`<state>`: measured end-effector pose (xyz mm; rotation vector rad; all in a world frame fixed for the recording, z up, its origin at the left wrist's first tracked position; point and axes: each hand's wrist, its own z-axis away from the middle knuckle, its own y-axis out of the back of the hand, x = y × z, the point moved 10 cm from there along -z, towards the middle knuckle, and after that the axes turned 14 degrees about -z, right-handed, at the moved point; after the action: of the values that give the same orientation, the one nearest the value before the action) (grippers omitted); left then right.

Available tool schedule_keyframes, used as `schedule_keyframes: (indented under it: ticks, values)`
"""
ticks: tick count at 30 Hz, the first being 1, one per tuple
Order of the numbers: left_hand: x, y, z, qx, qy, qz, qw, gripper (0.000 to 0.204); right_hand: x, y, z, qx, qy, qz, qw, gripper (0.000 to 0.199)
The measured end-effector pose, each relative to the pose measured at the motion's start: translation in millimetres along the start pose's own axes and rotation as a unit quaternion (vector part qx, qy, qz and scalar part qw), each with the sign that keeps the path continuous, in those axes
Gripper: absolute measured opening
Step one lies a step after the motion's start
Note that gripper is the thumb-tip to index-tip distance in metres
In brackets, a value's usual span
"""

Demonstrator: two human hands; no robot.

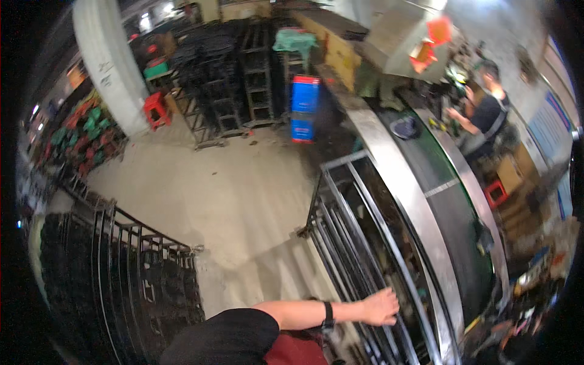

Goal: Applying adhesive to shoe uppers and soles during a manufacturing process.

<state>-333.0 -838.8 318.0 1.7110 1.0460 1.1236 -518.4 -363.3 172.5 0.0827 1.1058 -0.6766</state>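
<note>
My left arm, in a black short sleeve with a dark band at the wrist, reaches across to the right. My left hand (pixel 380 307) is over the upper bars of a metal rack (pixel 350 213), its short-looking fingers slightly apart. Whether it presses on a bar is hard to make out, and nothing is visibly held in it. The rack has long parallel rails and stands against a conveyor (pixel 435 179) with a dark belt and shiny metal edges. My right hand is outside the picture.
Another dark rack (pixel 149 234), loaded with dark items, stands at left. Farther off are stacked racks (pixel 258 79), a blue-and-red box stack (pixel 304 109), a red stool (pixel 157 111) and a pillar (pixel 112 67). A person (pixel 490 109) works beyond the conveyor.
</note>
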Motion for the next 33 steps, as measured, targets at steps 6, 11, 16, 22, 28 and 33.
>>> schedule_keyframes:
  ticks: [6, 11, 16, 22, 28, 33]
  values:
    - [-43.7, 57.5, 6.8, -0.201, -0.005, 0.157, 0.967, 0.023, 132.4, -218.3, -48.8, -0.074, -0.050, 0.176, 0.980, 0.061]
    - [-90.5, 11.6, 59.2, 0.081, -0.004, 0.335, 0.939, 0.052, 216.6, -367.7, -36.7, -0.164, -0.061, 0.314, 0.933, 0.057]
    - [-245.6, 129.3, 124.2, 0.041, 0.191, 0.030, 0.980, 0.043, 243.1, -456.5, 26.2, -0.185, 0.005, 0.349, 0.918, 0.052]
    - [-437.9, 237.5, 263.9, 0.051, 0.297, -0.111, 0.947, 0.050, 288.4, -623.5, 172.0, -0.238, 0.112, 0.351, 0.899, 0.046]
    - [-600.2, 335.6, 450.4, 0.083, 0.415, -0.124, 0.897, 0.047, 317.0, -781.7, 358.2, -0.303, 0.206, 0.367, 0.855, 0.041]
    - [-703.6, 442.4, 625.4, 0.143, 0.486, -0.200, 0.838, 0.040, 378.3, -900.0, 498.0, -0.365, 0.266, 0.359, 0.817, 0.037]
